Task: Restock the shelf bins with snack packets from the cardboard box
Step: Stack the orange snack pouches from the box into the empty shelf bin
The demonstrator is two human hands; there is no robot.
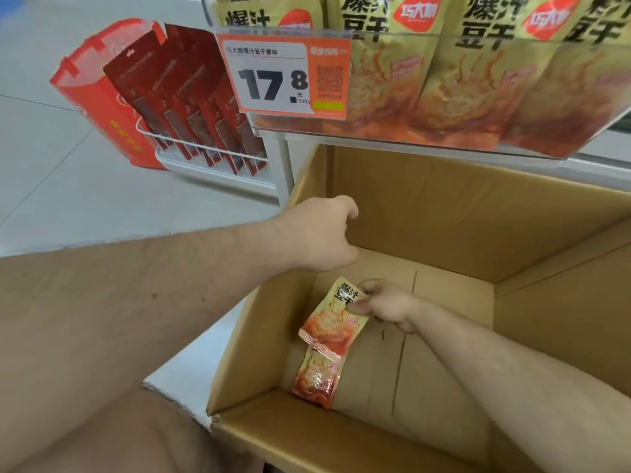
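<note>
Pinching the upper snack packet [333, 319] low in the cardboard box [444, 216] at lower centre, the right hand [386, 307] should lift straight up. Left hand [321, 233] hovers above loosely curled, holding nothing. A second packet [317, 378] lies beneath.

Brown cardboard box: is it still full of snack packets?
No. Only two yellow-and-orange snack packets show inside the brown cardboard box, one pinched by the right hand and one lying on the bare box floor.
</note>
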